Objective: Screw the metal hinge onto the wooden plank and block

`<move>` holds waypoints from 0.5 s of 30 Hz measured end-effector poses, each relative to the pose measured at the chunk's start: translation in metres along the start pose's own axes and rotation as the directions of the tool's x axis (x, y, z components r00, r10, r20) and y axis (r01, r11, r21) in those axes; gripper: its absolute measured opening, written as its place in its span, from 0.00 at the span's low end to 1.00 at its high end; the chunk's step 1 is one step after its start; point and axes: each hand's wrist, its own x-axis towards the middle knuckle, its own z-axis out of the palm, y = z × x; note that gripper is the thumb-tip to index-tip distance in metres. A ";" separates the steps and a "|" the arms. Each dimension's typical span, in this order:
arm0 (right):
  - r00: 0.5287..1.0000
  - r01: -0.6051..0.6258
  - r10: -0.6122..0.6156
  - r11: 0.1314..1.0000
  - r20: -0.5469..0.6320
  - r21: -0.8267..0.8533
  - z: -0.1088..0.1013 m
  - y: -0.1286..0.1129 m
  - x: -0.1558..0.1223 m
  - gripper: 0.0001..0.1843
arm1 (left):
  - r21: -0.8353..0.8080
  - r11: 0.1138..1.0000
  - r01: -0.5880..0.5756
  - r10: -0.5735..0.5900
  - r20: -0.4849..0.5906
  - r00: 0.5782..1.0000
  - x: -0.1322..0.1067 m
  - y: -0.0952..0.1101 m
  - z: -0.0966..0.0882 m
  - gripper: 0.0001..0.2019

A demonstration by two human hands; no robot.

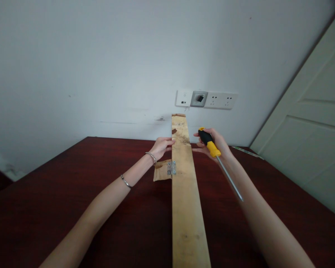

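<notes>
A long pale wooden plank lies lengthwise on the dark red table, reaching from the near edge to the wall. A small metal hinge joins its left edge to a small wooden piece. My left hand rests with fingers stretched out against the plank's left edge, just beyond the hinge. My right hand is at the plank's right edge, closed round the yellow and black handle of a screwdriver. The screwdriver's steel shaft points back toward me along my forearm.
A grey wall stands behind the table with a row of white sockets above the plank's far end. A pale door is at the right. A thin ruler-like strip lies at the table's far right edge.
</notes>
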 end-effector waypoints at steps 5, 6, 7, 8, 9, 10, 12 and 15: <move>0.981 0.188 -0.190 0.981 -0.038 -0.040 0.000 -0.013 -0.011 0.13 | -0.039 0.999 0.014 -0.013 0.024 1.000 0.003 -0.006 -0.003 0.05; 0.964 0.258 -0.263 0.963 -0.046 -0.079 0.000 -0.016 -0.015 0.13 | -0.044 0.999 0.022 -0.021 0.020 1.000 0.004 -0.008 -0.003 0.05; 0.937 0.336 -0.345 0.933 -0.054 -0.129 0.002 -0.018 -0.018 0.15 | -0.048 0.998 0.030 -0.029 0.014 0.999 0.004 -0.009 -0.003 0.05; 0.899 0.418 -0.434 0.890 -0.059 -0.182 0.004 -0.020 -0.022 0.16 | -0.053 0.998 0.037 -0.036 0.008 0.999 0.005 -0.010 -0.004 0.05; 0.849 0.498 -0.525 0.834 -0.063 -0.236 0.006 -0.021 -0.026 0.18 | -0.056 0.998 0.042 -0.042 0.005 0.999 0.006 -0.011 -0.004 0.05; 0.790 0.569 -0.609 0.770 -0.065 -0.288 0.009 -0.022 -0.030 0.19 | -0.060 0.997 0.046 -0.045 0.006 0.999 0.006 -0.011 -0.005 0.04; 0.662 0.678 -0.748 0.625 -0.049 -0.387 0.017 -0.023 -0.037 0.20 | -0.061 0.997 0.048 -0.047 0.014 0.999 0.006 -0.012 -0.006 0.04; 0.492 0.758 -0.870 0.407 0.037 -0.509 0.031 -0.023 -0.045 0.19 | -0.046 0.998 0.044 -0.043 0.022 0.999 0.006 -0.012 -0.006 0.04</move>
